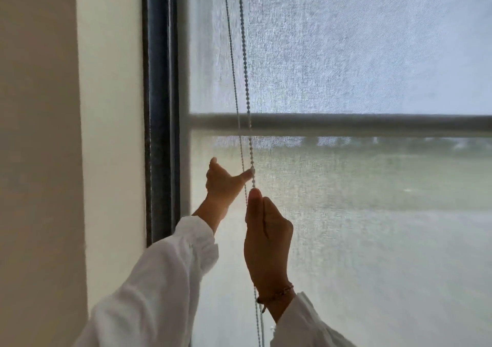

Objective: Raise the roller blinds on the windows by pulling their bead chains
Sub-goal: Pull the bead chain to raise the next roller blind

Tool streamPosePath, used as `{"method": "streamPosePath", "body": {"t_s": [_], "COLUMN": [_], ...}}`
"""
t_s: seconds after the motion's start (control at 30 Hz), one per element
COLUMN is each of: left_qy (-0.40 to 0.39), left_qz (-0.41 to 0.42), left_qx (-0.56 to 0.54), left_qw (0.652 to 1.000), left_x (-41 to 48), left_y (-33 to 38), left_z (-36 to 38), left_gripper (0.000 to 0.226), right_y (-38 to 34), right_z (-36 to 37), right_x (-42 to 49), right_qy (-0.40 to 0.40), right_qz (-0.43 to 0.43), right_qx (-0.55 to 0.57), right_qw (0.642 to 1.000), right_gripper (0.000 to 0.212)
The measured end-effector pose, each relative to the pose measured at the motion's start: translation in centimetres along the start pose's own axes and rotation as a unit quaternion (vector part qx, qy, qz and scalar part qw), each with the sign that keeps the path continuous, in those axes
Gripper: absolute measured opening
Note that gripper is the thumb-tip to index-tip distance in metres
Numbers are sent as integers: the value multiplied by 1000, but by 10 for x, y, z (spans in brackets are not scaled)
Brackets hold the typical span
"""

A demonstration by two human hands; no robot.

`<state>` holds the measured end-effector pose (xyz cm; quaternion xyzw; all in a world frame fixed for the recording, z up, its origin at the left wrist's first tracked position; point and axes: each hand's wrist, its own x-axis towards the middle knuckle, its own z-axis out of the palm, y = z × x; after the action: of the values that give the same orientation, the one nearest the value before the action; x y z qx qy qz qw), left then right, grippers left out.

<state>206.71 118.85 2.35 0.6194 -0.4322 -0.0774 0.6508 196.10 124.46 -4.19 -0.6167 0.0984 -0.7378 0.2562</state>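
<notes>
A pale, see-through roller blind (359, 53) covers the window in front of me. Its bead chain (243, 53) hangs as two white strands down the blind's left side. My right hand (266, 237) is closed around the chain, thumb up, below the horizontal window bar. My left hand (223, 180) is higher and to the left, fingers spread, with its thumb tip touching the right strand. Both arms wear white sleeves. The chain continues down below my right wrist.
A dark window frame (161, 106) stands upright left of the blind, with a cream wall (109, 133) beyond it. A grey horizontal window bar (372, 125) shows through the fabric. A thin bracelet (277, 293) circles my right wrist.
</notes>
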Motion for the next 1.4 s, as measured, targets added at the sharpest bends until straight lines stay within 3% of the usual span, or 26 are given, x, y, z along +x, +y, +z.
{"method": "streamPosePath", "body": {"t_s": [0.1, 0.23, 0.4, 0.57, 0.67, 0.8, 0.93, 1.13, 1.23, 1.33, 1.4], "left_qy": [-47, -109, -59, -11, -11, -49, -57, -77, -79, -105, -149], "left_qz": [-34, 4, 138, 289, 270, 227, 212, 166, 196, 205, 197], "left_qx": [-52, -230, -206, -166, -200, -281, -268, -229, -181, -124, -98], "left_qw": [997, 967, 967, 943, 942, 931, 938, 956, 961, 965, 964], "left_x": [-11, -40, -68, -97, -113, -121, -132, -175, -195, -192, -181], "left_y": [2, 22, 30, 17, 8, -4, -14, -44, -70, -82, -80], "left_z": [6, -10, -40, -62, -77, -105, -122, -138, -145, -148, -151], "left_gripper": [90, 21, 41, 37, 36, 38, 38, 36, 36, 35, 33], "right_y": [-16, -24, -31, -43, -52, -77, -111, -149, -159, -155, -154], "right_z": [-12, -14, -1, 15, 20, 30, 49, 89, 104, 119, 125], "right_x": [2, 1, -4, -12, -11, -8, 0, 13, 13, 9, 6], "right_qy": [27, 64, 99, 26, 1, 44, -24, -105, -118, 0, 41], "right_qz": [19, 59, 102, 182, 217, 205, 228, 226, 217, 131, 39], "right_qx": [-22, -51, -85, -147, -160, -63, 119, 224, 189, 9, -86], "right_qw": [999, 995, 986, 972, 963, 976, 966, 942, 950, 991, 995], "right_gripper": [43, 43, 39, 28, 27, 37, 24, 21, 17, 36, 45]}}
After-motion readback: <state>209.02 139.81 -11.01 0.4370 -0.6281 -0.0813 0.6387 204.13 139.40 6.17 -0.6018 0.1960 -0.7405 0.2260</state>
